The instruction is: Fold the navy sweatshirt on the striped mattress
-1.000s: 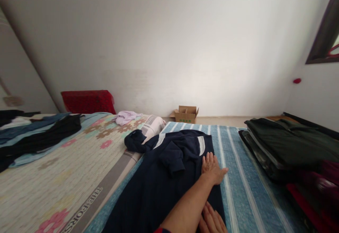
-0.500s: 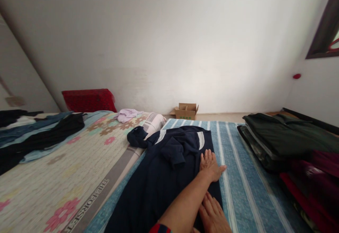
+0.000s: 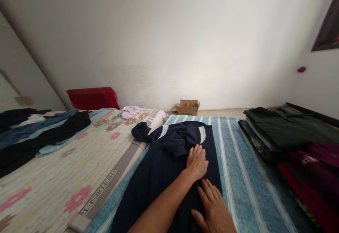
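We have a dark blue top (image 3: 161, 171) with white bands laid out lengthwise on a bed with a striped blue sheet (image 3: 251, 176), along its left edge and reaching close to its far edge. One bunched end crosses that left edge onto the next bed, which has a flowered sheet (image 3: 97, 158). Our left hand (image 3: 197, 162) lies palm down on the top just below a white band, fingers straight and loosely together. Nearer us, our right hand (image 3: 214, 204) rests palm down by the top's right side, fingers slightly spread and thumb apart. Toward the striped bed's right edge sit folded dark green clothes (image 3: 288, 127), with purple and red clothes (image 3: 315, 162) in front. A lilac cloth (image 3: 130, 112) lies at the flowered bed's far edge; black clothes (image 3: 53, 134) are spread toward its left. Beyond the striped bed's far-left corner stands a cardboard box (image 3: 188, 108).
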{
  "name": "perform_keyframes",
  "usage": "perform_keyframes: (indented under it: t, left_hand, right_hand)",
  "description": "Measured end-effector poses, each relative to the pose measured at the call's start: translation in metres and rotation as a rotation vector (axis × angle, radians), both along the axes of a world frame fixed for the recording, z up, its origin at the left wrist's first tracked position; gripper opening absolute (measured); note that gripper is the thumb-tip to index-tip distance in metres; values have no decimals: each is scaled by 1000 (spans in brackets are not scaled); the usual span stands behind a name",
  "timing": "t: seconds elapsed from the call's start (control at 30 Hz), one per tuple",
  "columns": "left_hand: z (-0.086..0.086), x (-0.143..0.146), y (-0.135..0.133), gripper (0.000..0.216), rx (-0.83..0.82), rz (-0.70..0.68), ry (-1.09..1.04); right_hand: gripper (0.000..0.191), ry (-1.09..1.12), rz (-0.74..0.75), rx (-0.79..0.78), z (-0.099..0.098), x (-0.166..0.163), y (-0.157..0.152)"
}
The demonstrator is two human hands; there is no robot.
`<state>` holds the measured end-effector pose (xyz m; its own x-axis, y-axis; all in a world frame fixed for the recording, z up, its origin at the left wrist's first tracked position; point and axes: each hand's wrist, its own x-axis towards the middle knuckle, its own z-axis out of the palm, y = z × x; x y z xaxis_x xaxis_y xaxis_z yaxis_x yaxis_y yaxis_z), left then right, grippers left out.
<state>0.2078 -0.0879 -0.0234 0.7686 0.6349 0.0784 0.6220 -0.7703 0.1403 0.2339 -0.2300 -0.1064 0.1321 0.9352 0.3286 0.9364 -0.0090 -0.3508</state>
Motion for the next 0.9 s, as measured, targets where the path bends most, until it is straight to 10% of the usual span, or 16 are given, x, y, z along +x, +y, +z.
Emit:
perform_keyframes:
  t: [0.4, 0.7, 0.9]
  left_hand:
    - [37, -84, 44, 22, 119, 378, -183]
    - [17, -52, 29, 41, 236, 361, 30]
    - [9, -43, 47, 23, -6, 508, -230]
  right_hand:
    - [57, 41, -2, -105, 31, 0, -10]
    - [57, 7, 0, -145, 31, 0, -10]
    - [60, 36, 2, -258, 39, -1, -9]
